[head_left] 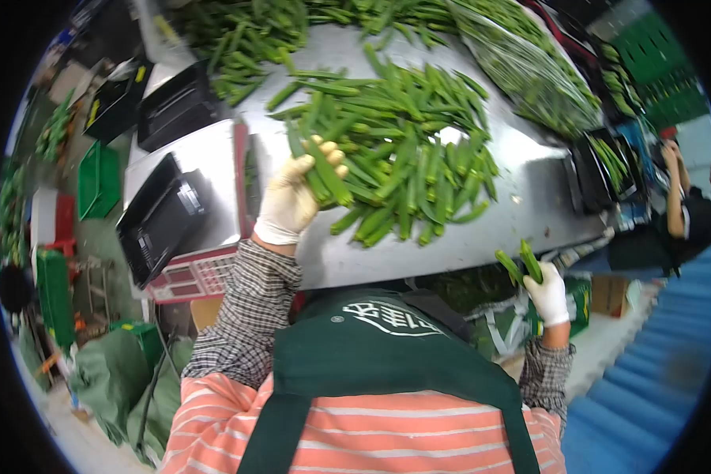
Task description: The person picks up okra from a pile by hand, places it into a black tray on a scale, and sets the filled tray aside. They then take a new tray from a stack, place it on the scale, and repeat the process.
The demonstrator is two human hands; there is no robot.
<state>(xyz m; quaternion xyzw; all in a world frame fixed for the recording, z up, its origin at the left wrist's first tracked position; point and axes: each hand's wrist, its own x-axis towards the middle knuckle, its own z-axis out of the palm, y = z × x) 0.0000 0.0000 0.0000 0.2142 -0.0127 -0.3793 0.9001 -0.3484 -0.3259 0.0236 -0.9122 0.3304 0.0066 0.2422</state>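
Note:
My left hand, in a white glove, is closed around a few green okra pods at the near left side of a loose okra pile. The pile lies on a shiny metal table. My right hand, also gloved, is off the table's near right edge and grips a couple of okra pods that point up and away from me. The palms and parts of the held pods are hidden by the fingers.
A black tray rests on a scale at left, with another black tray behind. A clear bag of okra lies at the back right. Black trays with okra stand at right, near another person's arm.

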